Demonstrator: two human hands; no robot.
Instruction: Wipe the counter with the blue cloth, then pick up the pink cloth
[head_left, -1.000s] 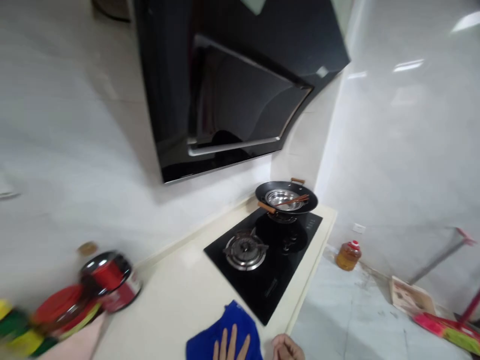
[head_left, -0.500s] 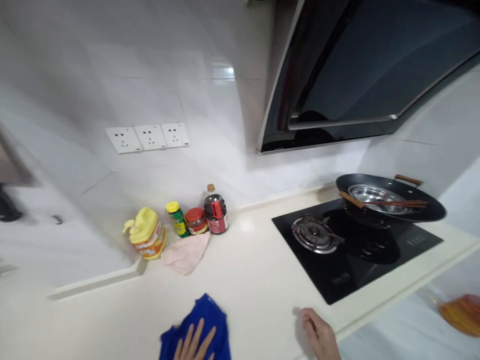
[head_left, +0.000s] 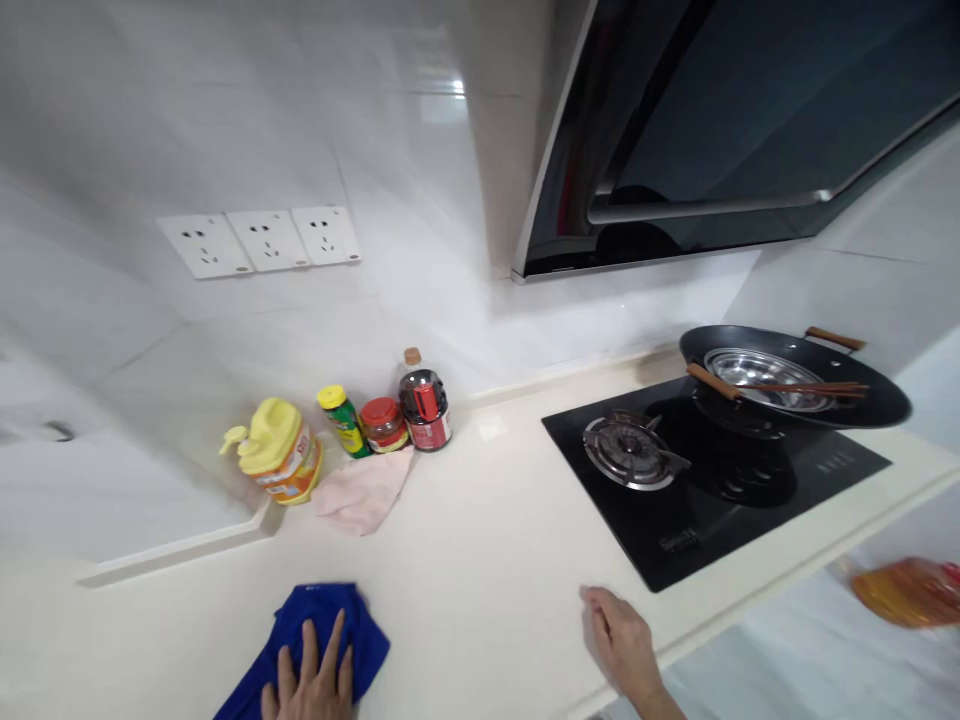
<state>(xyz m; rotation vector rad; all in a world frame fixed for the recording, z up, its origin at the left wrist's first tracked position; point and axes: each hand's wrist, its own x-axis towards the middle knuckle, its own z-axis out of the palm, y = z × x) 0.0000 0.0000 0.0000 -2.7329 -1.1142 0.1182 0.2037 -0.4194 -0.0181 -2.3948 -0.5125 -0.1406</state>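
My left hand (head_left: pixel 313 678) lies flat with spread fingers on a dark blue cloth (head_left: pixel 360 640), pressing it against the pale countertop (head_left: pixel 465 560). The cloth is partly bunched, and its lower end runs out of view. On the right, near the counter's front edge, my right hand (head_left: pixel 619 640) rests loosely curled on the surface. Its fingers are closed and no object shows in them. A pink cloth (head_left: pixel 364 495) lies farther back, apart from both hands.
Along the wall stand a yellow detergent jug (head_left: pixel 281 455), a green shaker bottle (head_left: pixel 345 425), a red-lidded jar (head_left: pixel 385 425) and a dark sauce bottle (head_left: pixel 426 410). A black gas hob (head_left: pixel 675 540) carries a wok (head_left: pixel 885 400) with chopsticks (head_left: pixel 802 388). Above hangs a range hood (head_left: pixel 712 130).
My left hand has slid left along the counter with the blue cloth beneath it. The right hand stays curled near the front edge. The camera view has shifted slightly.
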